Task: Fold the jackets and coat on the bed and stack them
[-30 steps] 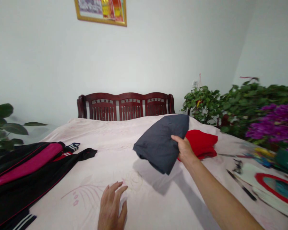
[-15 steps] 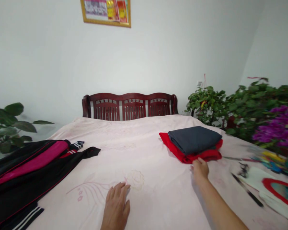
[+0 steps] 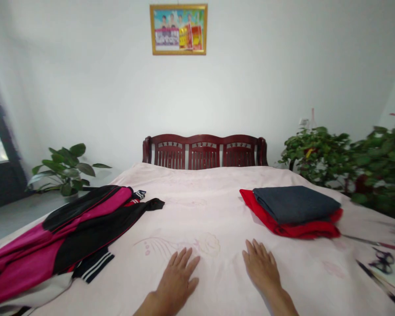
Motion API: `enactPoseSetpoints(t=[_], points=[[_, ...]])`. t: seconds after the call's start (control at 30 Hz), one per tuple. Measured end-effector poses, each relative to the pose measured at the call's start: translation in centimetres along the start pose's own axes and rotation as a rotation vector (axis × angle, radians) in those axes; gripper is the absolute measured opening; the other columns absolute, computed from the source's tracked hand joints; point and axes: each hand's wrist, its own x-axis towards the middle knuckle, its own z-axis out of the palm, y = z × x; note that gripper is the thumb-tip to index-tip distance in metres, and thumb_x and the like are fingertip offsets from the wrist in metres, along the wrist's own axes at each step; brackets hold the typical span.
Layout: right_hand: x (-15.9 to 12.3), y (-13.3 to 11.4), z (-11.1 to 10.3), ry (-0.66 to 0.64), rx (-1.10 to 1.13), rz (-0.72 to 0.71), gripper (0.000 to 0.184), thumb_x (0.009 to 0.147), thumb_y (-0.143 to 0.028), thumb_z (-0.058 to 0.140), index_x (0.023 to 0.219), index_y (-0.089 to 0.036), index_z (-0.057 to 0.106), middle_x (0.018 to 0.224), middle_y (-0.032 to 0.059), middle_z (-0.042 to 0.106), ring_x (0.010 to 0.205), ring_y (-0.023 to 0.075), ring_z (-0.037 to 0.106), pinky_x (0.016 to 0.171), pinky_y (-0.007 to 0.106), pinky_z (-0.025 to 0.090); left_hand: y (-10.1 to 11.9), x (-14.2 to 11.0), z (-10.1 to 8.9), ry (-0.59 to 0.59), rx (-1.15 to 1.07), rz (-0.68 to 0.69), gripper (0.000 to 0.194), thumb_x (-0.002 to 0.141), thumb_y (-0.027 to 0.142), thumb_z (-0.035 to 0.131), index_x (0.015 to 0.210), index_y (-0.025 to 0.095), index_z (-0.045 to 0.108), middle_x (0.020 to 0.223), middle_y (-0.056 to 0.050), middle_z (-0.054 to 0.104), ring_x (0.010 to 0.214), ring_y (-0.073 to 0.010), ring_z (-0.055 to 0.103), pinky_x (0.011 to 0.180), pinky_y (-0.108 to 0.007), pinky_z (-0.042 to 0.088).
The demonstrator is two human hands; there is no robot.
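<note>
Hands spread flat and empty: left hand (image 3: 177, 281) and right hand (image 3: 261, 267) on a pale pink bed (image 3: 224, 210).

Both palms down, fingers fanned, well apart, pinching nothing. Ahead of the right hand, not touching it, a folded dark grey cloth (image 3: 294, 204) sits squarely on a folded red cloth (image 3: 292, 230). Both judged soft and light, the layers apt to slide; best lifted together from beneath the red cloth's near fold. Left of the left hand lies a black-and-magenta garment (image 3: 85, 232); right of the right hand, scissors (image 3: 383, 261) at the frame edge. Against the earlier frame: right hand off the red fold, now level with the left; stack unmoved.
</note>
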Motion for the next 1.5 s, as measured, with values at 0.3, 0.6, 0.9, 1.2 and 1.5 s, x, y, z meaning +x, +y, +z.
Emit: enactPoseSetpoints(t=[0.3, 0.6, 0.9, 1.2, 1.5], points=[[-2.3, -0.6, -1.3, 0.005, -0.043, 0.055, 0.052, 0.098, -0.036, 0.035, 0.145, -0.019, 0.051, 0.152, 0.0124, 0.047, 0.14, 0.0344, 0.041, 0.111, 0.053, 0.032, -7.9, -4.4, -0.5, 0.191, 0.172, -0.423, 0.055, 0.096, 0.041, 0.04, 0.148, 0.025, 0.047, 0.157, -0.011, 0.041, 0.147, -0.0308, 0.033, 0.119, -0.052, 0.027], [-2.6, 0.2, -0.3, 0.07, 0.01, 0.027, 0.049, 0.097, -0.037, 0.036, 0.139, -0.022, 0.058, 0.147, 0.01, 0.053, 0.137, 0.0305, 0.046, 0.111, 0.049, 0.033, -8.1, -4.4, -0.2, 0.235, 0.16, -0.424, 0.052, 0.095, 0.037, 0.04, 0.145, 0.025, 0.05, 0.155, -0.009, 0.045, 0.145, -0.0287, 0.036, 0.118, -0.05, 0.028], [-2.4, 0.5, -0.2, 0.137, 0.073, 0.014, 0.046, 0.095, -0.035, 0.038, 0.131, -0.02, 0.062, 0.14, 0.0125, 0.059, 0.132, 0.0294, 0.051, 0.109, 0.047, 0.037, -8.4, -4.4, -0.1, 0.271, 0.148, -0.424, 0.048, 0.096, 0.032, 0.042, 0.142, 0.025, 0.053, 0.151, -0.009, 0.049, 0.142, -0.028, 0.04, 0.117, -0.048, 0.029], [-2.1, 0.8, 0.4, 0.18, 0.13, -0.005, 0.045, 0.093, -0.033, 0.039, 0.127, -0.019, 0.065, 0.137, 0.0134, 0.061, 0.129, 0.0296, 0.053, 0.108, 0.047, 0.039, -8.8, -4.2, 0.0, 0.286, 0.148, -0.409, 0.047, 0.095, 0.031, 0.043, 0.14, 0.024, 0.055, 0.149, -0.008, 0.052, 0.14, -0.0272, 0.043, 0.115, -0.046, 0.032], [-1.9, 1.0, -0.1, 0.112, 0.127, -0.023, 0.049, 0.094, -0.036, 0.034, 0.131, -0.019, 0.062, 0.139, 0.0125, 0.059, 0.131, 0.0284, 0.052, 0.108, 0.044, 0.039, -8.5, -4.4, -0.4, 0.273, 0.105, -0.413, 0.047, 0.095, 0.029, 0.043, 0.14, 0.024, 0.055, 0.15, -0.009, 0.05, 0.142, -0.0275, 0.04, 0.117, -0.047, 0.029]])
